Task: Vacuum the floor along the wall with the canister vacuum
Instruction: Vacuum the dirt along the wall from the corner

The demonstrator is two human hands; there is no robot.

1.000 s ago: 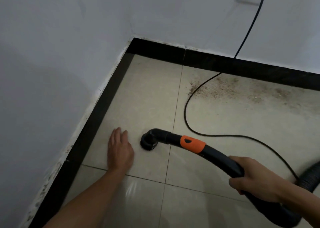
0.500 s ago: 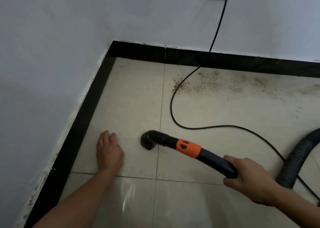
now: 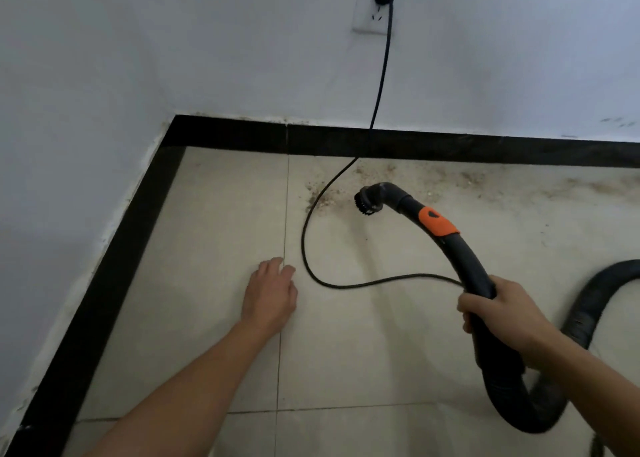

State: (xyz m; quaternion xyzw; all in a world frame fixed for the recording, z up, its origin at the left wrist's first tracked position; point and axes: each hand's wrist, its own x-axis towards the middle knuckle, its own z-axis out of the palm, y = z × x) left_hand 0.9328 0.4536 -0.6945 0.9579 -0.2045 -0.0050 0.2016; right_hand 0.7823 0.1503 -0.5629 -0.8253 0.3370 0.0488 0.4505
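My right hand [image 3: 498, 312] grips the black curved vacuum wand [image 3: 460, 259], which has an orange band. Its round brush nozzle [image 3: 367, 203] hovers at or just above the floor, at the edge of a patch of brown dirt [image 3: 450, 182] along the far wall's black baseboard [image 3: 450, 148]. My left hand [image 3: 270, 295] lies flat on the beige tile floor [image 3: 214, 248] with fingers spread. The ribbed black hose [image 3: 595, 304] loops from the wand to the right edge. The canister itself is out of view.
A black power cord [image 3: 379, 85] runs from a plug in the white wall socket [image 3: 375, 6] down across the baseboard and curves over the floor between my hands. White walls meet in a corner at the upper left, with a black baseboard [image 3: 114, 262] along the left wall.
The nozzle has moved from beside my left hand, forward and right to the dirt patch near the far wall. My left hand stays flat on the floor. The view has shifted upward, showing the socket.
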